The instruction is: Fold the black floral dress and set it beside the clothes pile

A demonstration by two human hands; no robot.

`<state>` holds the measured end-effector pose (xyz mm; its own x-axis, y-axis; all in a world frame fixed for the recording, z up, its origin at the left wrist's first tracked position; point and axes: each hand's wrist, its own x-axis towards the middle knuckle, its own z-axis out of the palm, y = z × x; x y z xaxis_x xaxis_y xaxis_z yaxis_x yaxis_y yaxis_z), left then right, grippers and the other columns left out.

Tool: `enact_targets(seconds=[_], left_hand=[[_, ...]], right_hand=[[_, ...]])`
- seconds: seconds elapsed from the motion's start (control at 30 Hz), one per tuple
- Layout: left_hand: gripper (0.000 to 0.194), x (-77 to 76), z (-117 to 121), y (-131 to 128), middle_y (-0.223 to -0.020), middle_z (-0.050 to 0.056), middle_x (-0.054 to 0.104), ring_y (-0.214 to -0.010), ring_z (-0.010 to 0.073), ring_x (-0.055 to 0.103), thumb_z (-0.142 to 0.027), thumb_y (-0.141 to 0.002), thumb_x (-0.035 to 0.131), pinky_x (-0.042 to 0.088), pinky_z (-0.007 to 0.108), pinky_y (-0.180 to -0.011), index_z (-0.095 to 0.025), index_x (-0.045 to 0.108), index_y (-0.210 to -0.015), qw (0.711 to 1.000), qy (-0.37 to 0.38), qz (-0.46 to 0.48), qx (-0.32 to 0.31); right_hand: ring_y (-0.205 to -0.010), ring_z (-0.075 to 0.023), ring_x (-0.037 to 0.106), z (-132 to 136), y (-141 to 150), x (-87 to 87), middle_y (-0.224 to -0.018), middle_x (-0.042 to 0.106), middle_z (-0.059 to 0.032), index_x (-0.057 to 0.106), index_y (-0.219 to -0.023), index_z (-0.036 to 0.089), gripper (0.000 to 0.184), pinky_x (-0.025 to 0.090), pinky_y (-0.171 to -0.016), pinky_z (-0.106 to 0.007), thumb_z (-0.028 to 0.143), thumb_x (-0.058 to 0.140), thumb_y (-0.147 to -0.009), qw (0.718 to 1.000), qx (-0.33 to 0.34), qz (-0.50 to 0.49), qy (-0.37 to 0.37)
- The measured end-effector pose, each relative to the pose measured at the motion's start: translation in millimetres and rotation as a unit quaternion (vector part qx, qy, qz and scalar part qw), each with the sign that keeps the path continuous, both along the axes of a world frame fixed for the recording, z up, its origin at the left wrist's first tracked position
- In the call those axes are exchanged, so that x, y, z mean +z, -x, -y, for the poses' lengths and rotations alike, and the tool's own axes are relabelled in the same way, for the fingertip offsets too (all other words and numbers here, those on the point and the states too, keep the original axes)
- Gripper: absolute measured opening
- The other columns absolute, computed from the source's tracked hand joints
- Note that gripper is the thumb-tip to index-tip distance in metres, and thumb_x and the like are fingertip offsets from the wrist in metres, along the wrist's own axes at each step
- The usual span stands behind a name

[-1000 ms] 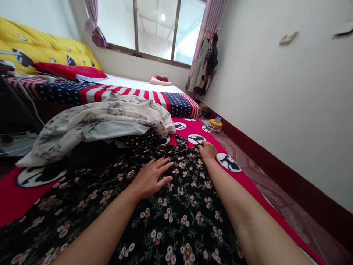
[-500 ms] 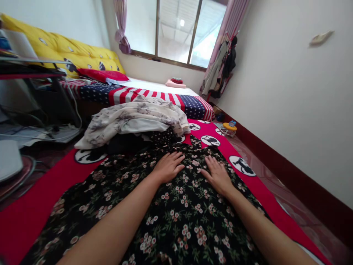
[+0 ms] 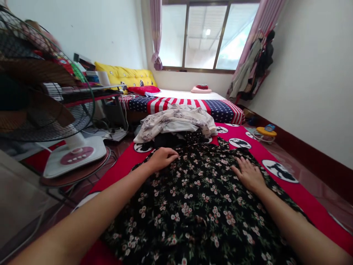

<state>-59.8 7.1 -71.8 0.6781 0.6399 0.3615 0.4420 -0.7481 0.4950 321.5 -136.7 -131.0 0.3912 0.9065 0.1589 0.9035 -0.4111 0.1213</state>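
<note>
We see a black floral garment [image 3: 193, 191] laid out over the near part of a red mat [image 3: 124, 165], its near end cut off by the bottom edge of the view. Our left hand [image 3: 162, 159] lies at the garment's far left part, fingers bent and thumb close to them; we cannot tell whether it pinches the cloth. Our right hand [image 3: 249, 175] rests palm down on the garment's right side, fingers slightly spread. Just beyond the garment's far edge sits a heap of clothes [image 3: 179, 119], a pale flowered piece on top partly hiding the dark cloth below. At the left, a fan [image 3: 62, 114] has brown blades inside its wire cage; the view's edge cuts it off, and its base stands on a round stool [image 3: 79, 176]. Behind the cage, a table [image 3: 95, 99] bears a jumble we cannot sort out, partly screened by the wires. At the far side, a bed [image 3: 176, 105] carries a red pillow [image 3: 143, 90] and a pink folded stack [image 3: 201, 91]; to its right, hanging clothes [image 3: 256, 70] overlap, and a yellow stool [image 3: 266, 132] holds a small blue object [image 3: 269, 127]
</note>
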Motion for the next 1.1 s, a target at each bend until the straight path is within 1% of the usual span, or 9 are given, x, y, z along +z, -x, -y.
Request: enact_targets(seconds=[0.1,0.23,0.43,0.57,0.63,0.77,0.83,0.93,1.1], left_hand=[[0.033,-2.1,-7,54,-0.097,0.004,0.074,-0.093,0.0202,0.068,-0.039,-0.09,0.047,0.05,0.031,-0.089,-0.022,0.074,-0.095,0.998,-0.01,-0.062,0.009],[0.046,-15.6,-16,83,-0.128,0.005,0.063,-0.118,0.0201,0.058,-0.043,-0.095,0.033,0.041,0.032,-0.104,-0.021,0.065,-0.119,0.988,-0.035,-0.142,0.04],[0.048,-24.4,-12,76,-0.149,0.006,0.041,-0.137,0.0267,0.038,-0.04,-0.095,0.034,0.03,0.051,-0.11,-0.023,0.048,-0.137,0.953,-0.076,-0.247,0.16],[0.03,-6.0,12,48,-0.127,0.013,0.062,-0.129,0.0379,0.043,-0.03,-0.087,0.05,0.02,0.062,-0.11,-0.019,0.071,-0.106,0.926,-0.155,-0.278,0.204],[0.028,0.7,25,32,-0.116,0.015,0.066,-0.125,0.035,0.048,-0.029,-0.087,0.05,0.023,0.054,-0.113,-0.017,0.073,-0.096,0.937,-0.172,-0.247,0.176],[0.05,-11.8,35,23,-0.141,0.011,0.051,-0.13,0.0242,0.047,-0.044,-0.097,0.033,0.032,0.038,-0.112,-0.018,0.05,-0.137,0.981,-0.09,-0.144,0.093],[0.06,-25.9,30,34,-0.153,0.009,0.034,-0.139,0.0243,0.034,-0.052,-0.097,0.03,0.028,0.041,-0.114,-0.021,0.032,-0.148,0.985,-0.05,-0.139,0.088],[0.066,-40.5,21,57,-0.158,0.011,0.022,-0.145,0.0257,0.02,-0.056,-0.096,0.03,0.021,0.045,-0.117,-0.02,0.023,-0.151,0.983,-0.043,-0.158,0.082],[0.072,-38.9,28,79,-0.161,0.007,0.006,-0.147,0.0299,0.007,-0.062,-0.092,0.037,0.014,0.05,-0.117,-0.027,0.018,-0.152,0.975,-0.1,-0.197,0.024]], right_hand=[[-0.143,-0.0251,0.023,-1,-1,-1.2,-0.157,0.025,-0.008,0.027,-0.15,0.016,0.067,0.025,-0.112,-0.047,0.052,0.019,-0.093,1.0,0.001,-0.004,-0.009],[-0.143,-0.0248,0.025,-2,-3,-3.4,-0.156,0.026,-0.0088,0.028,-0.15,0.018,0.068,0.025,-0.112,-0.047,0.053,0.019,-0.093,1.0,0.006,-0.009,-0.02],[-0.143,-0.0254,0.024,-2,-7,-5.9,-0.156,0.026,-0.0091,0.027,-0.15,0.018,0.067,0.027,-0.111,-0.049,0.051,0.019,-0.093,1.0,0.016,-0.007,-0.016],[-0.143,-0.0252,0.022,-1,-6,-4.6,-0.157,0.025,-0.0078,0.026,-0.15,0.018,0.067,0.025,-0.111,-0.047,0.051,0.018,-0.093,1.0,0.009,-0.004,-0.012],[-0.144,-0.0249,0.022,-1,-4,-3.0,-0.157,0.025,-0.0074,0.025,-0.151,0.018,0.066,0.025,-0.111,-0.047,0.051,0.018,-0.094,1.0,0.006,-0.002,-0.01],[-0.144,-0.025,0.021,1,-2,0.8,-0.157,0.024,-0.0082,0.025,-0.151,0.018,0.066,0.026,-0.111,-0.047,0.052,0.018,-0.094,1.0,0.011,-0.01,-0.004],[-0.144,-0.0252,0.022,1,-2,1.7,-0.157,0.024,-0.0082,0.025,-0.151,0.018,0.066,0.026,-0.111,-0.047,0.052,0.018,-0.094,1.0,0.016,-0.014,-0.004],[-0.143,-0.0249,0.022,1,-3,0.9,-0.157,0.024,-0.0077,0.025,-0.151,0.019,0.066,0.025,-0.112,-0.047,0.052,0.018,-0.094,1.0,0.012,-0.014,-0.012],[-0.144,-0.0248,0.022,1,-4,-1.8,-0.157,0.025,-0.0071,0.027,-0.15,0.02,0.066,0.024,-0.113,-0.049,0.055,0.019,-0.094,0.999,0.012,-0.024,-0.019]])
